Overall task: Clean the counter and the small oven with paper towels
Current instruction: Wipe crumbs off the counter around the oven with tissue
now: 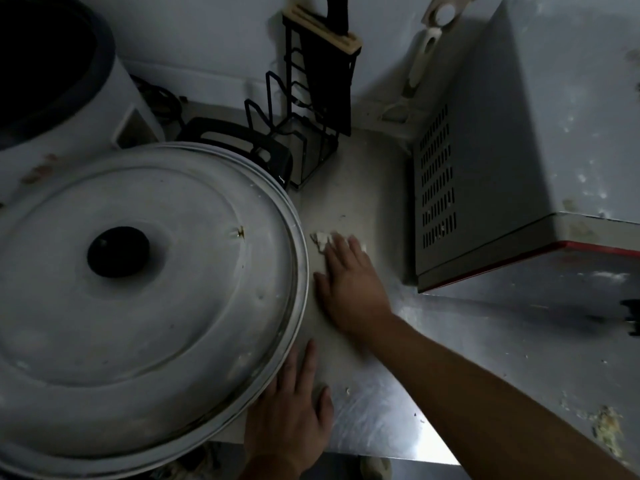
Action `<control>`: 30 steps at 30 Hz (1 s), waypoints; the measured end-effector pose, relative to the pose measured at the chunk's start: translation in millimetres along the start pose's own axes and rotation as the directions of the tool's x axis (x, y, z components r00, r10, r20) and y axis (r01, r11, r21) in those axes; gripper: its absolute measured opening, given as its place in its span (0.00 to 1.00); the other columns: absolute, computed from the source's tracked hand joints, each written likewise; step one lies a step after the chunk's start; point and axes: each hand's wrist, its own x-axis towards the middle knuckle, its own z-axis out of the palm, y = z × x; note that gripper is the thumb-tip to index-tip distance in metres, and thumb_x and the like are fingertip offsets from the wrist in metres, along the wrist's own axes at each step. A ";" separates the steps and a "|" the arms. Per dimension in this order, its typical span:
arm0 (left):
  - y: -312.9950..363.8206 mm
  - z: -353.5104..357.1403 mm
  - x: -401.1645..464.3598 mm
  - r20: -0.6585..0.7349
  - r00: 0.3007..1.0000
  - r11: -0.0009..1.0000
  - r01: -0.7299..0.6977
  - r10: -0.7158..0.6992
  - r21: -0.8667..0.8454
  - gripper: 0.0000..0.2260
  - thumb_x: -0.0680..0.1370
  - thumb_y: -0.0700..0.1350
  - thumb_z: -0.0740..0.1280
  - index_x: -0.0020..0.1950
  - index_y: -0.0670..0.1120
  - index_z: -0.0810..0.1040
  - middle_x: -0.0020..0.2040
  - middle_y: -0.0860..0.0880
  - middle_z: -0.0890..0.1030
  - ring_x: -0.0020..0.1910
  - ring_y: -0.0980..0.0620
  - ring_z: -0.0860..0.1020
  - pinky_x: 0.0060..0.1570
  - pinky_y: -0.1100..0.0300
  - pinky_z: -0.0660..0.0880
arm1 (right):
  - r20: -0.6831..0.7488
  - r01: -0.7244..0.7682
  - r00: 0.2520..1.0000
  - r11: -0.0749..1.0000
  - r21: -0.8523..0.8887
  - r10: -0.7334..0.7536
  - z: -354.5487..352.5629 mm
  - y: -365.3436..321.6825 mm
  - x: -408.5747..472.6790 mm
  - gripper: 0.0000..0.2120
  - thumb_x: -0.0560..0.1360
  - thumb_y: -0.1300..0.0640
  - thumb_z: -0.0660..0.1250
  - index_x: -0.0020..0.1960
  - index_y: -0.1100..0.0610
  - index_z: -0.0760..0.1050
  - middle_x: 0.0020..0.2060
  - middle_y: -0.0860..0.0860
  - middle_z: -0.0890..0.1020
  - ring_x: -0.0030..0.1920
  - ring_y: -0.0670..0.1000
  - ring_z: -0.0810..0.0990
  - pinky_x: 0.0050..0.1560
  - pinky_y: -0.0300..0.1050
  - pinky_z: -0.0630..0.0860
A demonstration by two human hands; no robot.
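Between the round metal lid (138, 271) and the boxy, vented small oven (519, 150), my right hand (349, 289) presses a crumpled paper towel (322, 239) flat-fingered onto the smooth counter (381, 393). My left hand (291, 420) rests relaxed against the lid's rim — holding nothing.

One head-worn camera looks steeply down on the counter (398, 403) from close above, facing the back wall at 12 o'clock; the wide lens bends straight edges near the frame's rim; a big pot lid (138, 289) fills the field from 7 to 10 o'clock; the small oven (519, 150) stands at 2 o'clock; a black wire rack (298, 119) sits at 12 o'clock; both forearms enter from 5 and 6 o'clock, very near the lens.
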 end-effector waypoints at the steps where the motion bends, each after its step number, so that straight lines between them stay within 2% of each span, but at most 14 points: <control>1: -0.1 0.5 0.1 -0.011 1.000 1.000 -0.005 0.005 -0.001 0.34 0.70 0.60 0.65 0.75 0.50 0.71 0.76 0.44 0.69 0.71 0.39 0.66 0.75 0.43 0.49 | 0.008 -0.006 1.000 1.000 -0.008 0.006 -3.3 -1.0 18.6 0.32 0.81 0.41 0.51 0.79 0.56 0.56 0.79 0.53 0.54 0.79 0.56 0.49 0.78 0.52 0.49; 4: 0.0 0.4 -0.8 -0.025 1.000 1.000 -0.011 0.010 -0.014 0.35 0.70 0.59 0.66 0.77 0.51 0.69 0.78 0.45 0.67 0.72 0.38 0.67 0.75 0.41 0.52 | 0.047 -0.048 0.998 0.997 -0.058 0.050 -10.4 -1.0 76.3 0.34 0.81 0.40 0.51 0.80 0.58 0.49 0.80 0.54 0.48 0.79 0.56 0.43 0.78 0.51 0.44; 8: -0.2 2.8 -1.5 -0.008 1.000 1.000 -0.008 0.008 -0.022 0.36 0.70 0.59 0.66 0.77 0.52 0.68 0.78 0.46 0.66 0.73 0.39 0.68 0.71 0.40 0.59 | 0.018 -0.201 0.979 0.977 -0.068 0.203 -18.2 8.8 133.2 0.35 0.80 0.41 0.50 0.80 0.59 0.47 0.80 0.55 0.45 0.79 0.57 0.42 0.78 0.52 0.44; 11: -0.2 3.8 -1.5 -0.016 1.000 1.000 -0.017 0.017 -0.025 0.36 0.70 0.59 0.67 0.77 0.52 0.68 0.78 0.46 0.66 0.72 0.39 0.67 0.71 0.40 0.59 | -0.033 -0.376 0.925 0.926 0.040 0.378 -23.0 18.9 142.8 0.36 0.80 0.42 0.51 0.80 0.59 0.46 0.80 0.55 0.44 0.79 0.57 0.41 0.77 0.52 0.42; 14: -0.2 2.8 -2.0 -0.041 0.999 0.999 -0.020 0.019 -0.025 0.36 0.69 0.59 0.67 0.77 0.51 0.69 0.77 0.46 0.67 0.72 0.40 0.67 0.73 0.43 0.54 | -0.102 -0.447 0.886 0.892 0.070 0.452 -19.2 23.6 129.4 0.37 0.79 0.41 0.52 0.80 0.60 0.47 0.80 0.57 0.45 0.79 0.58 0.40 0.77 0.53 0.38; 17: 0.7 0.5 -1.1 -0.041 0.999 0.999 -0.011 0.010 -0.030 0.36 0.69 0.59 0.68 0.76 0.51 0.70 0.76 0.45 0.69 0.71 0.40 0.67 0.75 0.44 0.50 | -0.104 -0.448 0.884 0.890 0.090 0.456 -12.3 25.5 94.6 0.38 0.79 0.39 0.50 0.80 0.60 0.47 0.80 0.58 0.46 0.79 0.60 0.41 0.77 0.55 0.40; 22: 0.5 0.0 -0.7 -0.017 1.000 0.999 -0.011 0.010 -0.053 0.34 0.69 0.59 0.64 0.74 0.51 0.73 0.75 0.45 0.70 0.71 0.40 0.67 0.73 0.42 0.51 | -0.114 -0.455 0.882 0.889 0.053 0.458 4.7 13.5 -15.5 0.39 0.79 0.36 0.49 0.80 0.60 0.48 0.79 0.60 0.50 0.79 0.62 0.46 0.77 0.58 0.49; 24: 0.6 1.5 -2.1 -0.001 1.000 0.999 -0.010 0.010 -0.043 0.34 0.69 0.60 0.63 0.74 0.50 0.73 0.75 0.45 0.71 0.70 0.39 0.67 0.71 0.41 0.55 | -0.060 -0.432 0.899 0.901 0.027 0.433 9.3 2.8 -62.0 0.38 0.79 0.36 0.46 0.80 0.59 0.48 0.79 0.59 0.49 0.79 0.61 0.43 0.78 0.55 0.44; 27: -0.3 -0.4 -3.5 0.108 0.994 1.000 0.010 -0.007 -0.023 0.34 0.71 0.61 0.59 0.75 0.51 0.72 0.75 0.45 0.71 0.67 0.40 0.68 0.63 0.43 0.63 | 0.047 -0.345 0.938 0.939 -0.007 0.344 11.9 -6.7 -126.2 0.36 0.81 0.37 0.45 0.81 0.56 0.44 0.80 0.55 0.42 0.78 0.55 0.34 0.75 0.48 0.35; 29: -0.4 0.7 -5.3 0.168 0.986 1.000 0.023 -0.025 0.013 0.34 0.71 0.62 0.58 0.77 0.52 0.68 0.77 0.46 0.68 0.69 0.39 0.68 0.64 0.42 0.64 | 0.071 -0.259 0.963 0.966 -0.017 0.259 14.6 -7.9 -160.9 0.33 0.82 0.40 0.50 0.80 0.58 0.50 0.79 0.55 0.48 0.79 0.55 0.39 0.76 0.47 0.38; 30: -0.8 1.6 -4.8 0.173 0.985 1.000 0.020 -0.023 0.020 0.35 0.72 0.62 0.58 0.78 0.52 0.66 0.78 0.46 0.67 0.70 0.38 0.67 0.65 0.41 0.62 | 0.048 -0.228 0.972 0.974 -0.002 0.228 17.4 -6.6 -172.2 0.31 0.82 0.43 0.53 0.78 0.59 0.56 0.79 0.55 0.54 0.79 0.55 0.45 0.77 0.49 0.43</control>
